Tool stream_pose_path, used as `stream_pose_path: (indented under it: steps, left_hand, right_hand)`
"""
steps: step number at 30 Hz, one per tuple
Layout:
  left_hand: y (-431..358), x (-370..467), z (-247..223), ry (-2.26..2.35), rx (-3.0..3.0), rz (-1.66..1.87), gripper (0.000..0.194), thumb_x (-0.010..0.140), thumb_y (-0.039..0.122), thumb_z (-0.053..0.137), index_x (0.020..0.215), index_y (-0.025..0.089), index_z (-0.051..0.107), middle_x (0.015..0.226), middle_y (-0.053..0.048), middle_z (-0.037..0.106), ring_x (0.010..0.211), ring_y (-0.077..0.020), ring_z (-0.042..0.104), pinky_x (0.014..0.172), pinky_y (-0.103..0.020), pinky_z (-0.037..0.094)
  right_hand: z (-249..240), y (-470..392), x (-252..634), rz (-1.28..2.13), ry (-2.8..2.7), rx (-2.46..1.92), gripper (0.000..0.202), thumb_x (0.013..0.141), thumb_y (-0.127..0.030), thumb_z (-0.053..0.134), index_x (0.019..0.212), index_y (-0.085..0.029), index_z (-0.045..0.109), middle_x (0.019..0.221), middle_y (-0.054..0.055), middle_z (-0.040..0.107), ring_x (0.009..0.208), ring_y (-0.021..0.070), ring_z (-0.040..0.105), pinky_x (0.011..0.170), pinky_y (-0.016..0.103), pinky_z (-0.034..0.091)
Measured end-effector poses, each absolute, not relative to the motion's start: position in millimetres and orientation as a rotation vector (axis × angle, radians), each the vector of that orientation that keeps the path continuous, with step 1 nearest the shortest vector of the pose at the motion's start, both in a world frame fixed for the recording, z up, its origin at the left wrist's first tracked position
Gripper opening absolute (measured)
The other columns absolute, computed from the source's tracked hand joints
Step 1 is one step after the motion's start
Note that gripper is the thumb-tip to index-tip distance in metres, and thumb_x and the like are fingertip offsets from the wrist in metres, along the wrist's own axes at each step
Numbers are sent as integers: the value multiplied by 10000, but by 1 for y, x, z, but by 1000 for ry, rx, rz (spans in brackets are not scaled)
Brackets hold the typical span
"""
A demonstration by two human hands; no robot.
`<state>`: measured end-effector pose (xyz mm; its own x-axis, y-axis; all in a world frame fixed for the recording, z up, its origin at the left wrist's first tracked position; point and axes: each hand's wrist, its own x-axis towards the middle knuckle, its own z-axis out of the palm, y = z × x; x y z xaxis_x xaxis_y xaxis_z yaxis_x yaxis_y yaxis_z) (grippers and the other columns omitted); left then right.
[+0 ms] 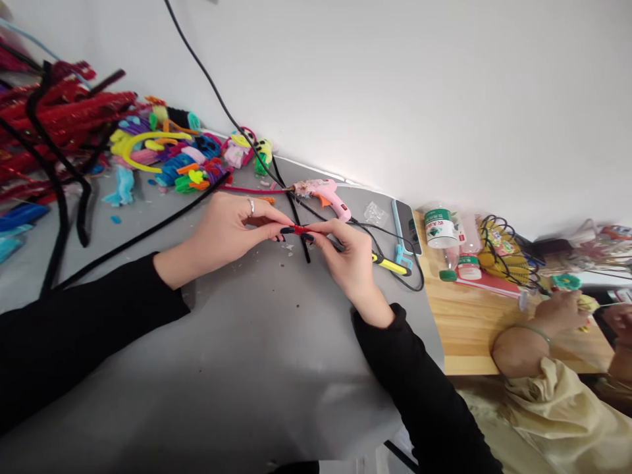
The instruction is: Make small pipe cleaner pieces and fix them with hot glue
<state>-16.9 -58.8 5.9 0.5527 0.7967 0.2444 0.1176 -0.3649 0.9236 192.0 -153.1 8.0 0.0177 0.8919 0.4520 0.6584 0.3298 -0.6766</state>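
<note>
Between both hands, over the grey table (276, 382), is a short red piece that looks like pipe cleaner (299, 230). My left hand (237, 224) pinches its left end between thumb and fingers. The right end is pinched by my right hand (345, 253), and the fingers hide most of the piece. Just behind the hands lies a pink glue gun (323, 194) with an orange trigger. A black pipe cleaner (302, 243) passes beneath my fingertips. Close to my right hand rests a yellow-and-black tool (392, 264), partly hidden.
Red tinsel stems (74, 125) and colourful pipe-cleaner pieces (172, 158) are heaped at the left. A black cord (207, 76) hangs by the wall. A phone (407, 227) lies at the table's right edge. Bottles (440, 227) and a co-worker's hand (563, 311) are at the wooden table (464, 329).
</note>
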Motion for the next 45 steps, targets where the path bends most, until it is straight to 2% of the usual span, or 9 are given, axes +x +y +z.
stream_pose_path:
  steps: [3,7,12,16,18,23,29,36,45]
  left_hand:
    - [-58,-17,9,729,1806,842,193,843,385,750,908,223,832,916,-37,827,885,-240,787,814,-282,645]
    - [-59,-16,12,706,1786,769,204,823,398,774,932,236,833,966,-43,829,919,-248,783,869,-310,653]
    - [-60,-17,11,777,1789,783,216,817,427,780,898,239,849,909,-51,827,923,-274,784,813,-314,660]
    - [-61,-17,11,800,1803,800,221,821,415,755,887,228,855,881,-48,824,904,-256,781,787,-286,649]
    - [-61,-17,12,783,1792,767,230,818,407,754,914,223,854,893,-47,825,900,-248,779,792,-279,646]
    - [-61,-16,14,767,1762,757,222,818,398,751,901,204,821,923,-51,824,938,-252,780,833,-281,643]
    - [-61,-15,11,747,1744,730,259,812,406,775,989,222,816,1012,-53,826,938,-242,771,895,-308,639]
    - [-63,-14,6,826,1976,734,311,879,430,669,1051,242,846,1029,-45,833,866,-232,745,782,-291,592]
    - [-66,-13,7,853,2001,750,276,889,400,640,991,256,852,942,-16,835,782,-209,730,769,-288,576]
  right_hand:
    - [8,-153,191,369,-1738,-1380,137,994,-284,695,1088,-227,777,1038,43,826,907,169,773,851,293,602]
    - [7,-154,191,367,-1703,-1409,135,1005,-225,657,987,-233,791,939,24,826,840,163,769,797,285,599]
    - [8,-154,190,361,-1691,-1405,125,996,-262,671,1047,-235,783,1023,38,830,909,173,775,870,310,609]
    - [8,-154,190,362,-1692,-1431,137,1001,-248,652,966,-228,783,945,31,828,835,164,769,801,288,610]
    - [8,-154,190,350,-1676,-1439,150,1003,-236,642,942,-230,780,932,27,826,830,163,767,792,285,609]
    - [9,-153,189,405,-1712,-1393,144,988,-280,681,1097,-225,757,1041,43,824,921,169,773,872,301,616]
    - [8,-153,187,416,-1701,-1429,136,1001,-229,624,1035,-224,756,1019,39,822,914,167,766,859,306,610]
    - [8,-154,185,430,-1699,-1441,155,993,-211,599,1035,-221,747,1008,35,815,876,152,752,838,294,613]
    - [9,-154,183,461,-1716,-1413,160,961,-180,593,1032,-208,734,1001,40,804,885,147,747,855,290,611]
